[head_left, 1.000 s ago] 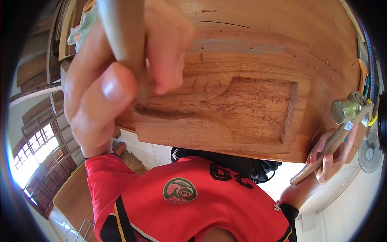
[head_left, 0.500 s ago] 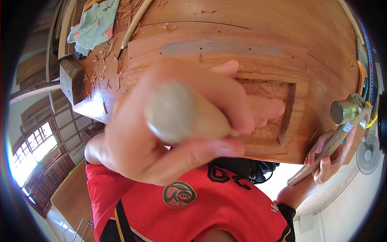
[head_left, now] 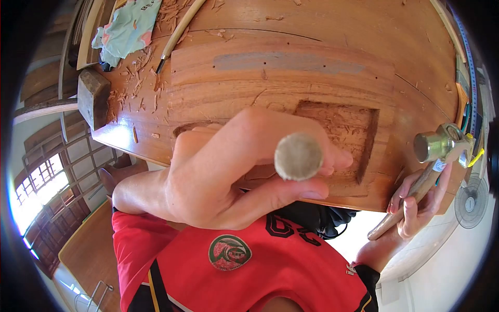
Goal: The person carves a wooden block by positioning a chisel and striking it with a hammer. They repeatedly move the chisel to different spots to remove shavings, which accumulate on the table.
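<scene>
My left hand (head_left: 218, 177) is closed around a chisel whose round wooden handle end (head_left: 298, 156) points straight at the camera; its blade is hidden behind the hand. The hand hovers over a carved wooden board (head_left: 280, 78), at the left part of a rectangular recess (head_left: 348, 127) with rough cut fibres. My right hand (head_left: 416, 205) grips the wooden handle of a hammer at the board's right edge. The hammer's metal head (head_left: 434, 146) is raised beside the recess, apart from the chisel.
A second long-handled chisel (head_left: 179, 31) lies at the board's top left among wood chips (head_left: 130, 88). A crumpled cloth (head_left: 127, 28) and a dark wooden block (head_left: 93, 96) sit near the bench's left edge. A measuring tape (head_left: 470, 67) runs along the right side.
My left hand has swung the chisel from the board's upper left down over the recess, turning its handle end towards the camera. The hammer has shifted slightly left.
</scene>
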Available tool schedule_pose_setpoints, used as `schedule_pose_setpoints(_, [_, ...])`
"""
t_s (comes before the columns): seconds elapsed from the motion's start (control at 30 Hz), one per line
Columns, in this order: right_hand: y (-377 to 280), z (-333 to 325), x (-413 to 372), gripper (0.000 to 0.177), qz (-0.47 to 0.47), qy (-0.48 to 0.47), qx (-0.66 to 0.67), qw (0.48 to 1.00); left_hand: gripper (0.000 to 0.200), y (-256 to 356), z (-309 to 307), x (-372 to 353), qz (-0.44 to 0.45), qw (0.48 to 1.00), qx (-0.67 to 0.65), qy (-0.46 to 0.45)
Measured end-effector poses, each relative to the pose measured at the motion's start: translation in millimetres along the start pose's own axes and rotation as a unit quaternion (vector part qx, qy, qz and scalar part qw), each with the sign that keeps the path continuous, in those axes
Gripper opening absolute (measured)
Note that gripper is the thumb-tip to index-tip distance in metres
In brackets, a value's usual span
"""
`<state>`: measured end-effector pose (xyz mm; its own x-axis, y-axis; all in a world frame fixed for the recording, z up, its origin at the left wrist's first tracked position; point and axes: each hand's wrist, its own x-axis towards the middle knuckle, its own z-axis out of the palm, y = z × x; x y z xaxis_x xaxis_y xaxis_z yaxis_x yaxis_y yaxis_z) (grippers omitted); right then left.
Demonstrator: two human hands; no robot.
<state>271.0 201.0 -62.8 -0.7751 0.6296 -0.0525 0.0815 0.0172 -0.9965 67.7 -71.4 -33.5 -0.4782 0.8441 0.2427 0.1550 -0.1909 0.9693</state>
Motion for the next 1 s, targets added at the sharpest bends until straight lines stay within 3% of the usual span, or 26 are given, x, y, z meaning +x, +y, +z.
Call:
schedule_pose_setpoints(0.2, [-6.5,-2.9,-1.3,0.093,-0.005,-0.028,-0.058,0.998,0.024,4.1,0.6,2.5,-0.014,1.0,-0.004,-0.001])
schedule_pose_setpoints(0.4, [-51.7,9.6,3.3,0.087,-0.046,0.005,-0.153,0.987,0.021,1.3,17.2,-1.9,-0.002,0.997,0.019,0.07])
schedule_pose_setpoints(0.53, [-78.5,-12.4,11.6,0.078,-0.18,-0.072,-0.33,0.924,0.026,8.6,10.7,0.1,0.013,0.99,0.143,0.007])
schedule_pose_setpoints(0.6, [-98.6,-12.5,12.7,0.075,-0.243,-0.075,-0.403,0.879,0.029,5.9,15.1,0.1,0.035,0.983,0.181,0.018])
schedule_pose_setpoints(0.73, [-124.6,26.0,12.0,0.062,-0.313,0.008,-0.285,0.906,0.029,4.9,16.7,1.1,0.038,0.979,0.201,0.016])
schedule_pose_setpoints(0.83, [-140.3,18.1,10.4,0.059,-0.372,-0.033,-0.39,0.842,0.026,4.9,16.4,0.9,0.054,0.976,0.209,0.011])
schedule_pose_setpoints(0.87, [-151.2,7.3,15.3,0.062,-0.398,-0.092,-0.485,0.774,0.026,5.0,16.7,0.4,0.064,0.974,0.218,0.011])
schedule_pose_setpoints(0.97, [-165.8,7.4,8.6,0.07,-0.349,-0.098,-0.493,0.791,0.024,4.1,18.6,0.6,0.091,0.965,0.244,0.021])
schedule_pose_setpoints(1.0, [-171.0,18.5,2.8,0.069,-0.309,-0.079,-0.421,0.849,0.023,3.3,20.0,-0.1,0.099,0.963,0.249,0.024])
